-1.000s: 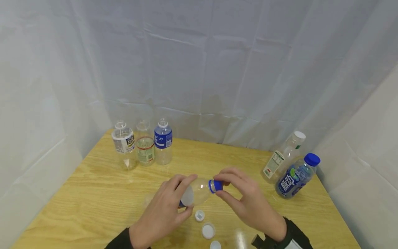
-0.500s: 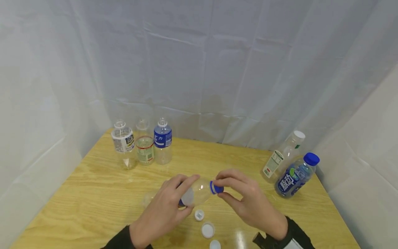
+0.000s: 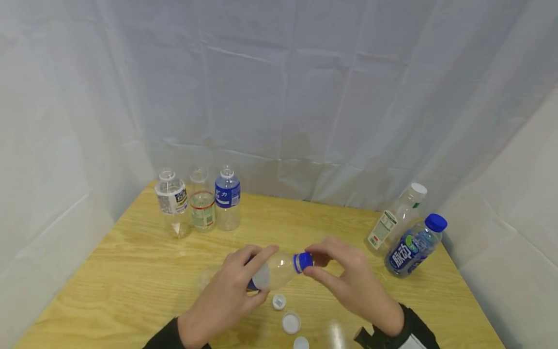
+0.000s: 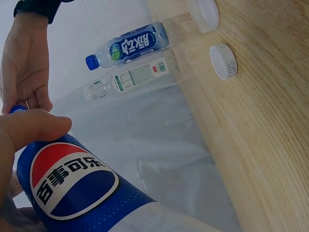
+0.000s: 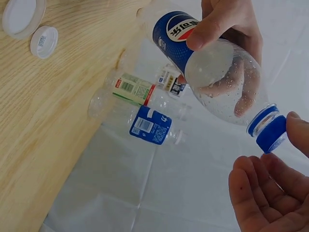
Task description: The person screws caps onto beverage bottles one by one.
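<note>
My left hand (image 3: 233,286) grips a clear plastic cola bottle (image 5: 227,79) round its blue label (image 4: 72,181). Held tilted over the table, the bottle points its neck toward my right hand (image 3: 348,276). A blue cap (image 5: 271,134) sits on the neck, and a strip of clear neck shows between it and the blue ring (image 5: 260,118). My right thumb (image 5: 298,130) presses the cap's side, with the curled fingertips (image 5: 270,162) right at its lower edge. Below the bottle, a small white cap (image 3: 279,302) and two more white caps (image 3: 291,323) lie on the table.
Three uncapped bottles, one with a white label (image 3: 173,201), one green-labelled (image 3: 203,209) and one blue-labelled (image 3: 227,198), stand at the back left. At the right are a white-capped bottle (image 3: 383,228) and a blue-capped bottle (image 3: 407,252). Pale sheeting (image 3: 279,97) surrounds the wooden table (image 3: 113,271).
My right fingers have shifted round the blue cap and drawn slightly back, so more of it shows. The left hand and the bottle stay almost in place.
</note>
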`<state>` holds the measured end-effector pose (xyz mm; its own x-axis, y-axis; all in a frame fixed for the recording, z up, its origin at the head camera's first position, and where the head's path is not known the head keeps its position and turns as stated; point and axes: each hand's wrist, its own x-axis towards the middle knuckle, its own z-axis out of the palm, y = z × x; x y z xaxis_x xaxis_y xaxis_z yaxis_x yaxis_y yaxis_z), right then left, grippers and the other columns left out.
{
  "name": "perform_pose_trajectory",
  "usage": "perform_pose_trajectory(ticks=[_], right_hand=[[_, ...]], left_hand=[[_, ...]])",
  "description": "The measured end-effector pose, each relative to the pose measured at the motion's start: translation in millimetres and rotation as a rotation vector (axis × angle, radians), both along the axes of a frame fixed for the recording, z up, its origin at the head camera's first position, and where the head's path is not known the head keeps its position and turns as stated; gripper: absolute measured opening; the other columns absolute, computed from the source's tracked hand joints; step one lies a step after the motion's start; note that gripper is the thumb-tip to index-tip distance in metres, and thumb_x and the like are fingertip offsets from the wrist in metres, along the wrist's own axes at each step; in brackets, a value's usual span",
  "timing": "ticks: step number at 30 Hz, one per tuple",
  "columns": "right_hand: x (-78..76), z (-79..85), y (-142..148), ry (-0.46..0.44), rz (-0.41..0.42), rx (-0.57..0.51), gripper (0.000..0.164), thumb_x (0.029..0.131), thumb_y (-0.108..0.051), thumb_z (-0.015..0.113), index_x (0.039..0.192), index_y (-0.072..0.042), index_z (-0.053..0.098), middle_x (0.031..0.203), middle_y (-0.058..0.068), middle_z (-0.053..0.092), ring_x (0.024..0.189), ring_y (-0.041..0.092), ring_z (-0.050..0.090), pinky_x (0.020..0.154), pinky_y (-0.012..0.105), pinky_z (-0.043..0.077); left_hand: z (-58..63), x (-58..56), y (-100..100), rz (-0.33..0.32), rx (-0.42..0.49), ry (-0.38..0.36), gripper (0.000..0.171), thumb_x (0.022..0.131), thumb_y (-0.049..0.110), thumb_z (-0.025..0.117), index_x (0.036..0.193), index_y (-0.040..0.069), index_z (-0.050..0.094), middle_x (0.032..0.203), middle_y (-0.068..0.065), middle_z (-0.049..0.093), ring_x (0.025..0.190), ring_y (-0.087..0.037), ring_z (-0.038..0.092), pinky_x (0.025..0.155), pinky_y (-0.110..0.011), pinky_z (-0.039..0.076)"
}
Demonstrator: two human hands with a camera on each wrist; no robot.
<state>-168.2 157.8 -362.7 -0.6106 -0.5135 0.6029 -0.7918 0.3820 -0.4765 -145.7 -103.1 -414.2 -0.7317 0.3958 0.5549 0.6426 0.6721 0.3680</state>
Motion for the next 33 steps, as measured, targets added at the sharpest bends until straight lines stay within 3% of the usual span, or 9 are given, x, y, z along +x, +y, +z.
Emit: perform_pose_trajectory(ticks=[5, 12, 18, 25, 33], right_hand=[[4.9, -1.6, 2.1, 0.011, 0.004, 0.040, 0.025, 0.088, -0.013, 0.077, 0.112, -0.014, 0.070, 0.097, -0.006, 0.070, 0.083, 0.005, 0.064, 0.074, 0.022, 0.057], [6.0, -3.3, 6.1, 0.060, 0.074, 0.037, 0.037, 0.085, -0.004, 0.078, 0.120, -0.013, 0.067, 0.112, -0.005, 0.069, 0.097, 0.008, 0.067, 0.083, 0.022, 0.057], [2.8, -1.2, 8.1, 0.049, 0.125, 0.058, 0.040, 0.085, 0.001, 0.077, 0.121, -0.013, 0.068, 0.113, -0.002, 0.069, 0.097, 0.009, 0.067, 0.082, 0.025, 0.058], [-3.1, 3.3, 7.5, 0.084, 0.158, 0.056, 0.042, 0.082, 0.005, 0.078, 0.120, -0.011, 0.068, 0.117, 0.003, 0.070, 0.104, 0.014, 0.069, 0.090, 0.022, 0.056], [-4.1, 0.7, 9.2, 0.039, 0.212, -0.048, 0.037, 0.084, 0.000, 0.078, 0.119, -0.010, 0.070, 0.114, 0.004, 0.070, 0.097, 0.014, 0.069, 0.084, 0.025, 0.058]], left_hand=[[-0.4, 0.9, 2.0, -0.010, -0.009, 0.021, 0.093, 0.071, 0.022, 0.090, 0.152, 0.031, 0.043, 0.118, 0.006, 0.058, 0.100, -0.009, 0.057, 0.090, -0.039, 0.052], [0.0, 1.9, 3.7, -0.023, 0.003, -0.001, 0.092, 0.071, 0.021, 0.091, 0.150, 0.031, 0.046, 0.118, 0.007, 0.058, 0.100, -0.009, 0.057, 0.089, -0.038, 0.052], [-1.4, 2.9, 4.0, -0.025, 0.021, -0.026, 0.090, 0.070, 0.021, 0.091, 0.149, 0.030, 0.048, 0.118, 0.006, 0.059, 0.101, -0.009, 0.058, 0.087, -0.038, 0.053], [3.5, 1.2, 4.2, -0.038, 0.089, -0.121, 0.087, 0.071, 0.016, 0.091, 0.147, 0.029, 0.051, 0.118, 0.005, 0.059, 0.096, -0.009, 0.057, 0.074, -0.025, 0.053], [3.9, -0.2, 4.7, -0.052, 0.057, -0.114, 0.087, 0.072, 0.017, 0.089, 0.148, 0.031, 0.048, 0.118, 0.005, 0.061, 0.100, -0.010, 0.060, 0.077, -0.028, 0.054]])
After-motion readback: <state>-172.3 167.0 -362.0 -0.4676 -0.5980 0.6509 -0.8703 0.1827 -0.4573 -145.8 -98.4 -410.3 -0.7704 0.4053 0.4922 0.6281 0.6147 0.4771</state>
